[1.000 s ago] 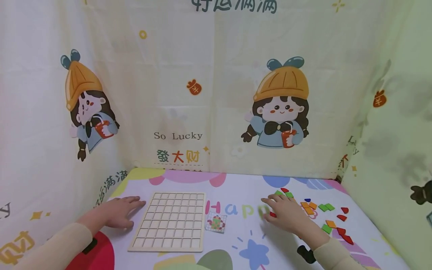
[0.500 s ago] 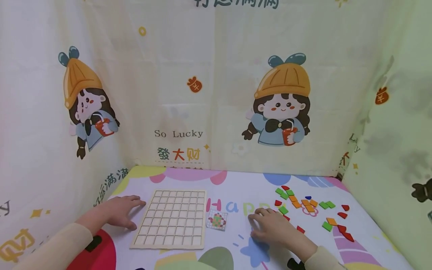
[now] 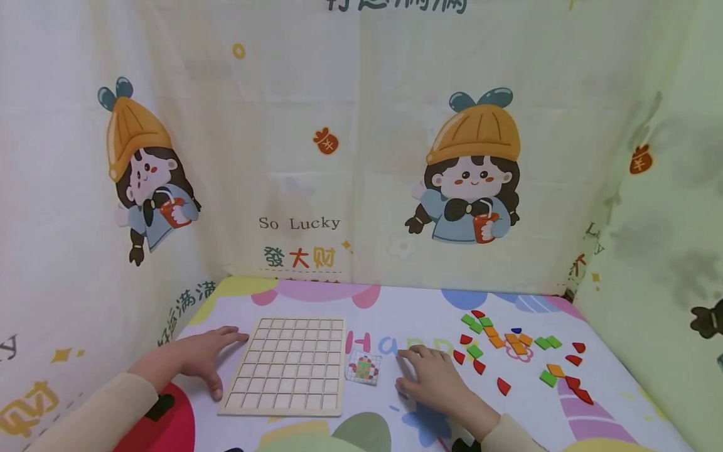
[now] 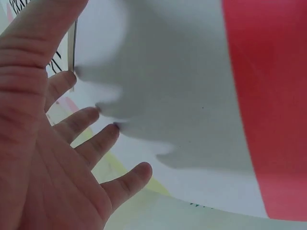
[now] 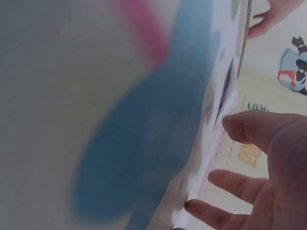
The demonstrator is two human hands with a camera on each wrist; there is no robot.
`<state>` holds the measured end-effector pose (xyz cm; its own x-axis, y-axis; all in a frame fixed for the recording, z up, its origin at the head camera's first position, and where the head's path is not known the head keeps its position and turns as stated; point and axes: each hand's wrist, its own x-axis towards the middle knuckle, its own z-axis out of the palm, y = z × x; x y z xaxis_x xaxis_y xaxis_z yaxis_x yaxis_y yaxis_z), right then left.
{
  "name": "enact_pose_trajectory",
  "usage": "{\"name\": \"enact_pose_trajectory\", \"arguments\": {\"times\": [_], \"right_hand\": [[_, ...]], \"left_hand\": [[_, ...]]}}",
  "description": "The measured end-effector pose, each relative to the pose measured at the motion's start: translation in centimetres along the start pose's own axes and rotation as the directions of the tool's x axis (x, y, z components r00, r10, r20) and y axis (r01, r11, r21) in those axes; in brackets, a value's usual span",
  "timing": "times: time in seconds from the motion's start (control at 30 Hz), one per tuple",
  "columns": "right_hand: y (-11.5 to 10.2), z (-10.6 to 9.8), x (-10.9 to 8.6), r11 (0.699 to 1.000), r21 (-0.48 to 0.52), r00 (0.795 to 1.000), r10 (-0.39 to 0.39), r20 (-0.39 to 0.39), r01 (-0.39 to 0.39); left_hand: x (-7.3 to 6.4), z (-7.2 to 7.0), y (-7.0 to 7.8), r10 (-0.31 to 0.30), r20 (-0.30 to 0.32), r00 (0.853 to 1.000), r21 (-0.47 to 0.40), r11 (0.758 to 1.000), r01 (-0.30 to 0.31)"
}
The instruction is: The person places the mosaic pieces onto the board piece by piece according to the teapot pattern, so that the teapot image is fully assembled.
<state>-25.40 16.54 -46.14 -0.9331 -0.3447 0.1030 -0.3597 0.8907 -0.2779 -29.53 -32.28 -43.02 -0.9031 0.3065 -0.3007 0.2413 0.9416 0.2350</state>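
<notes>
A wooden grid board [image 3: 290,364] lies flat on the table with bare squares. Beside its left edge is my left hand [image 3: 198,355], fingers spread and thumb apart. In the left wrist view, a fingertip of the left hand [image 4: 62,143] meets or nearly meets the board's edge [image 4: 72,48]. A small paper pattern card [image 3: 363,368] lies just right of the board. My right hand [image 3: 432,376] hovers or rests right of that card, fingers loosely extended, with nothing visible in them. The right wrist view shows the thumb and fingers of this right hand [image 5: 273,163] apart.
Several flat coloured pieces lie scattered at the right: orange squares [image 3: 518,348], green squares [image 3: 548,378], red rounded pieces [image 3: 504,386] and a blue one [image 3: 516,330]. Printed cloth walls [image 3: 373,188] enclose the table's back and sides.
My right hand has moved left and nearer, away from the coloured pieces and toward the pattern card. The left hand has shifted slightly toward the board, its thumb lower.
</notes>
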Motion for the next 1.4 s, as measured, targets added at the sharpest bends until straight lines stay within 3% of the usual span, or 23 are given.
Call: {"name": "enact_pose_trajectory", "arguments": {"times": [0.23,0.6,1.4], "right_hand": [[-2.3,0.6,1.3,1.0,0.027,1.0,-0.01,0.028,0.009],[-3.7,1.2,1.9,0.999,-0.029,0.999,-0.03,0.024,0.031],[-1.6,0.6,1.0,0.999,-0.017,0.999,-0.03,0.019,0.03]], "left_hand": [[0.3,0.3,0.2,-0.022,-0.007,1.0,-0.021,1.0,0.021],[0.7,1.0,-0.4,0.01,-0.022,1.0,-0.009,1.0,-0.01],[0.9,1.5,-0.7,0.023,-0.031,0.999,-0.027,0.999,-0.024]]}}
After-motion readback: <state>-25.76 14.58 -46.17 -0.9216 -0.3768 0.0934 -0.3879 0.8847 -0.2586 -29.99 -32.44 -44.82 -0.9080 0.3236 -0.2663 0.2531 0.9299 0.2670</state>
